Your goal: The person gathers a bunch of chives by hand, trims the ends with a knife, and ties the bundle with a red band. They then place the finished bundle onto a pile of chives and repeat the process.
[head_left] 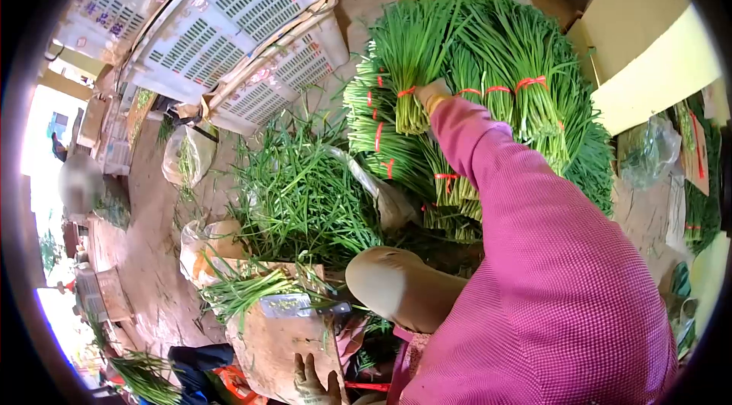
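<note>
My right hand (pixel 434 92), gloved and at the end of a pink sleeve, is closed on a bundle of garlic chives (pixel 412 47) tied with a red band, at the top of a large stack. Its fingers are mostly hidden. Other banded bundles (pixel 531 92) lie close around it. Near the bottom of the view, my gloved left hand (pixel 314 384) is held with its fingers apart over the near end of a wooden board (pixel 278 348). On that board rest a cleaver (pixel 293 305) and some loose chives (pixel 255 288).
A heap of loose green leaves (pixel 305 195) lies between the board and the stack. White plastic crates (pixel 229 12) stand at upper left. A clear bag (pixel 187 157) sits on the floor (pixel 145 252). A pale panel (pixel 656 70) rises at right. Another person's dark-clothed leg (pixel 200 359) shows at lower left.
</note>
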The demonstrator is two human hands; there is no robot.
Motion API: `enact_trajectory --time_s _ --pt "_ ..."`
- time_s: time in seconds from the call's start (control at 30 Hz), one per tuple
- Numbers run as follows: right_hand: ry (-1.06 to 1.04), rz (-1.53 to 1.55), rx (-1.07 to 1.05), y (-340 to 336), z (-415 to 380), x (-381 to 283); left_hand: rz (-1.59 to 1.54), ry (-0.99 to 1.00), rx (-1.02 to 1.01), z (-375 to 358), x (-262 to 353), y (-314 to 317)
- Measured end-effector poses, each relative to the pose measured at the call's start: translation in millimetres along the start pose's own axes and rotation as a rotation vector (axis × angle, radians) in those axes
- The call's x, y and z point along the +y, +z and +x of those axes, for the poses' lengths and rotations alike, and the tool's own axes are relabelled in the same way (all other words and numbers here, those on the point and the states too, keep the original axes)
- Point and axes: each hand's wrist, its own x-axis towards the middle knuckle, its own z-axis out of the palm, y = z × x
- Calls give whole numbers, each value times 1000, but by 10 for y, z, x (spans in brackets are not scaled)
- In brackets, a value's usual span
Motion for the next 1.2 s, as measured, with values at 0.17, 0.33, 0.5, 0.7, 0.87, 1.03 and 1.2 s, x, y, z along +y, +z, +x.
enact_trajectory --time_s 0.17,0.33,0.5,0.7,0.87,1.03,1.2 --pt "-91 -630 496 -343 -763 -693 -53 79 32 -10 -7 96" --pt "-421 -325 169 -89 -110 -136 -34 -55 20 -95 125 -28" --pt "-530 -528 116 -152 243 -92 -180 -246 138 -450 -26 1" --pt "-318 -666 -18 -267 338 206 -236 -351 251 -932 -230 76" --pt "-613 -953 144 -480 889 681 -291 -373 397 -1321 -349 153" --pt "-634 -163 181 -827 -358 -832 -669 -664 562 -1768 -516 287" --pt "-1101 189 -341 -142 -2776 -2573 -1184 -869 708 -2015 -583 746"
